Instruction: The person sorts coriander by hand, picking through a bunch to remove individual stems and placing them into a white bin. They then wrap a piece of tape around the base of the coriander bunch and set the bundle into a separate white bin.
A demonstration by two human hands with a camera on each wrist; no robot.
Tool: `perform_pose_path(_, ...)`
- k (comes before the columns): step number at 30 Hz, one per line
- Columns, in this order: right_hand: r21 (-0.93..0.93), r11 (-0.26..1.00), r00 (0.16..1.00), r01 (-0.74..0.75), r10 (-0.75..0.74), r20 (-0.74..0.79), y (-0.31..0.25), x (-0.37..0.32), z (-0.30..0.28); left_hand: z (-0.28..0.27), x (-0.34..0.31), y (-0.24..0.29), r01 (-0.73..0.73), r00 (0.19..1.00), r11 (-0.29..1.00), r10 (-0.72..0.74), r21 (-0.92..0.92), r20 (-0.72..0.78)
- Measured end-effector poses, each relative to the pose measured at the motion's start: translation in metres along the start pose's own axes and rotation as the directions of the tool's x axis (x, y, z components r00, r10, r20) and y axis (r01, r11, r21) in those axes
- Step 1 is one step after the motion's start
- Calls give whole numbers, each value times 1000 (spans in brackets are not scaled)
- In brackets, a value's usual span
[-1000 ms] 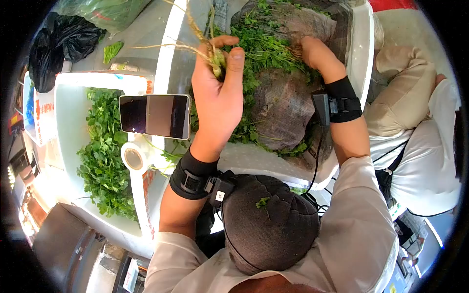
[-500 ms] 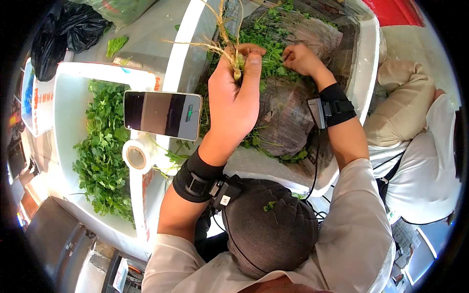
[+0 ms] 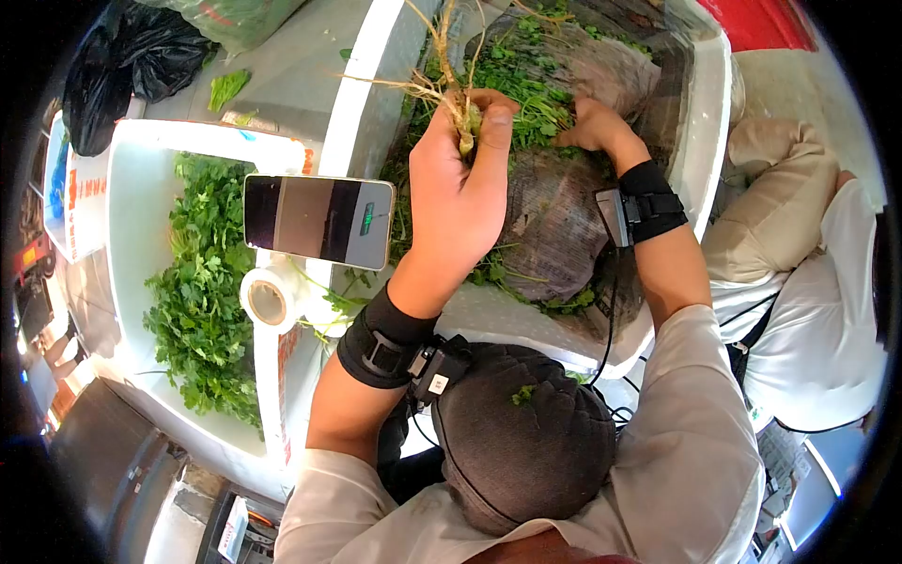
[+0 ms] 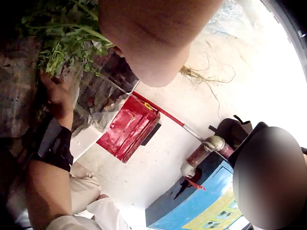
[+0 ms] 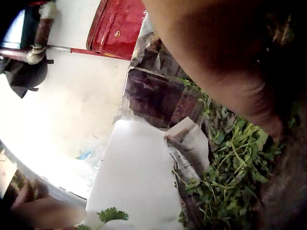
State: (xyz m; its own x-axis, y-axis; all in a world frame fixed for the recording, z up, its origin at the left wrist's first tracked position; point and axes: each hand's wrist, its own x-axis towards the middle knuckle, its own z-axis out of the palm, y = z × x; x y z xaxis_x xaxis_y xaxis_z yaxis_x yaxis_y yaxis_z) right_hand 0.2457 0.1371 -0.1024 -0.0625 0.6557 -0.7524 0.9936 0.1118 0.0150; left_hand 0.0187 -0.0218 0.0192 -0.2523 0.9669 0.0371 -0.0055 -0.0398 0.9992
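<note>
My left hand grips a bunch of cilantro near its root end, above the left side of the large white foam box. Pale, stringy roots stick out past the thumb and forefinger. In the left wrist view, the bunch's green stems show on the other side of the hand. My right hand reaches down into the box at the loose cilantro, its thumb spread low against the leaves. Its fingertips are partly hidden, and I cannot tell whether they pinch any stems.
Dark, wet-looking wrapping lies beneath the loose cilantro. Left of me, a second foam box holds leafy cilantro. A phone and a white roll sit between the boxes. Another person's legs are at the right.
My left hand has moved right with the bunch. My right hand drew back left with fingers together, then moved slightly right and down, its thumb now spread at the loose cilantro.
</note>
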Motion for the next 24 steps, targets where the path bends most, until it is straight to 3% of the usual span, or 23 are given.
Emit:
perform_pose_path(4, -71, 991, 978, 112, -123, -170, 8, 14, 15, 1, 0, 2, -10, 1000, 1000, 10, -22, -6)
perform_pose_path(6, -29, 997, 998, -68, 68, -2, -1, 9, 7, 0, 0, 4, -12, 1000, 1000, 12, -25, -10)
perform_pose_path(10, 7, 995, 986, -98, 98, -133, -15, -20, 3, -1, 0, 3, -28, 1000, 999, 28, -18, -5)
perform_pose_path(12, -74, 991, 980, -114, 100, -171, -14, -17, 8, 0, 0, 3, -15, 1000, 999, 15, -30, -7)
perform_pose_path(16, -51, 991, 985, -122, 115, -130, -20, -25, 1, -2, 1, 2, 0, 1000, 999, 1, -37, 5)
perform_pose_path(20, 24, 1000, 997, -4, 6, -76, -18, -32, -1, -1, 0, 4, 4, 1000, 1000, -4, -10, 2)
perform_pose_path(22, 57, 996, 997, 62, -58, -57, -24, -43, -4, 1, 1, -1, -63, 998, 998, 63, -7, -27)
perform_pose_path(24, -26, 984, 984, 176, -175, 40, -32, -65, 0, 1, 1, -1, -49, 999, 999, 49, 3, -23)
